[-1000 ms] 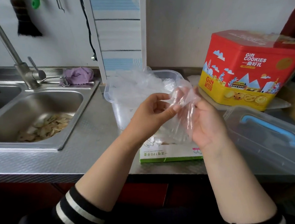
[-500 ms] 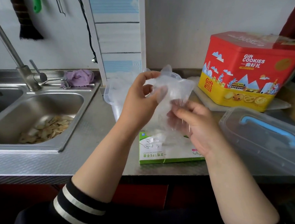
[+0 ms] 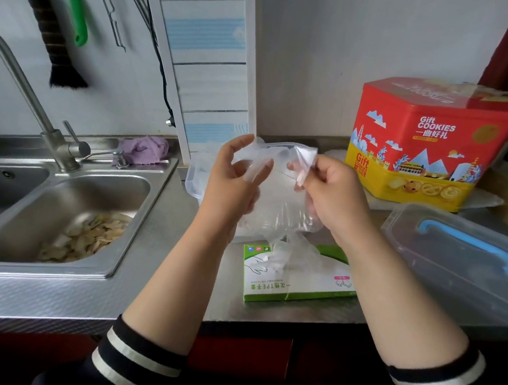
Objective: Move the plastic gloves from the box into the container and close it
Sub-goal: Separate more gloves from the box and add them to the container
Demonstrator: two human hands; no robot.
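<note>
Nearest you, the glove box point(image 3: 297, 279) lies flat at the counter edge, film trailing up from its slot. Above it your left hand point(image 3: 235, 178) and right hand point(image 3: 331, 195) each pinch the clear plastic gloves point(image 3: 279, 206), stretched between them over the open container point(image 3: 195, 172), likely to drop them in. Its lid point(image 3: 466, 257) waits to your right, before the cookie tin point(image 3: 430, 142).
</note>
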